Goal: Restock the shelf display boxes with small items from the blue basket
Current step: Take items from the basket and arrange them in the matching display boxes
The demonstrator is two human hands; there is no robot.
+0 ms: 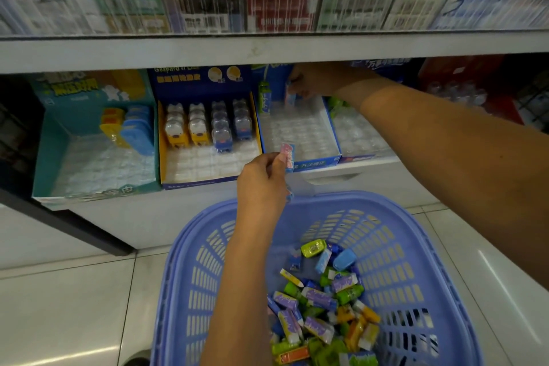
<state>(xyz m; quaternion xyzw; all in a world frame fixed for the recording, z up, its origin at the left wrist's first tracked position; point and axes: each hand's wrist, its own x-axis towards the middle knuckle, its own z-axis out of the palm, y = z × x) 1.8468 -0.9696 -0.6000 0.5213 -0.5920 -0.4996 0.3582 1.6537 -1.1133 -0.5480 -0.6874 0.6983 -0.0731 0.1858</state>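
A pink eraser is pinched by the left hand at the centre of the frame, above the blue basket. A second eraser is gripped by the right hand over the blue display box, upper centre. Mixed erasers are seen lying in the basket.

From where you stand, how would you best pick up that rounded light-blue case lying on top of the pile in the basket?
Come from straight above and pinch the rounded light-blue case across its two long sides. It lies flat on top of the pile in the blue plastic basket, uncovered, with wrapped pieces crowding its edges, so I would not come from the side.
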